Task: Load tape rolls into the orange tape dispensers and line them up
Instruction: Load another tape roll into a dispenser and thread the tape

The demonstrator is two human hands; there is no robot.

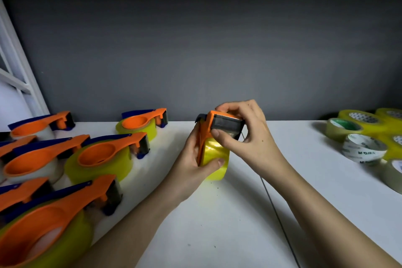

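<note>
Loaded orange dispensers (43, 222) crowd left bench (217, 235). Left hand (191, 163) grip holds yellow roll (215, 154) in raised dispenser (208, 124); right hand (243, 135) pinches cutter head. Risks: serrated blade nicking fingertips; tape end wrinkling; roll slipping off hub. Spare rolls (363, 146) far right.

The held yellow tape roll (215, 154) looks glossy film. Its orange dispenser (206, 128) is smooth plastic. The white table (217, 224), lower centre, looks matt.

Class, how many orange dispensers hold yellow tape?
4: one dispenser in the hands, left and right; one by the wall; one mid-left; one bottom left. Left-edge ones are partly hidden.
</note>
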